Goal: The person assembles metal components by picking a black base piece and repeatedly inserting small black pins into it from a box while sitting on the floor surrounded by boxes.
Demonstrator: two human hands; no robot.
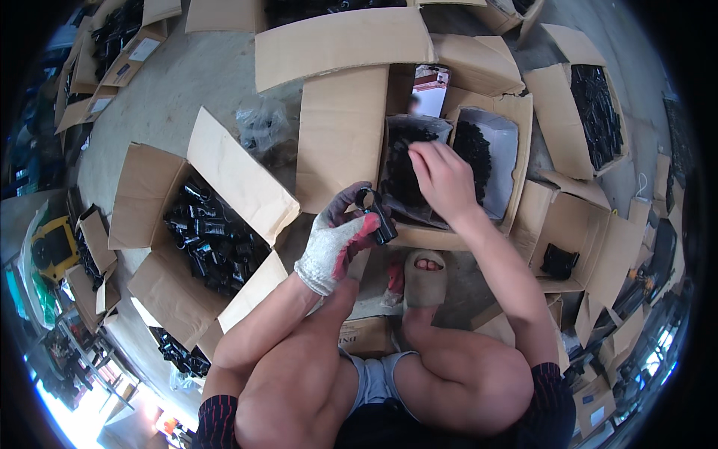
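Observation:
My left hand, in a grey-white glove with red-pink fingertips, grips a black ring-ended part that looks like a pipe clamp. Its open ring points up and to the left. My bare right hand hovers over the carton in front of me, thumb and fingers pinched together; whether something small sits between them is hidden. Beneath that hand, a grey-lined inner box holds many small black pieces. Another inner box beside it holds more of them.
An open carton of glossy black parts stands at left. To the right, another carton contains a black piece. A phone or printed card leans at the middle carton's back. Clear plastic bags lie on the floor.

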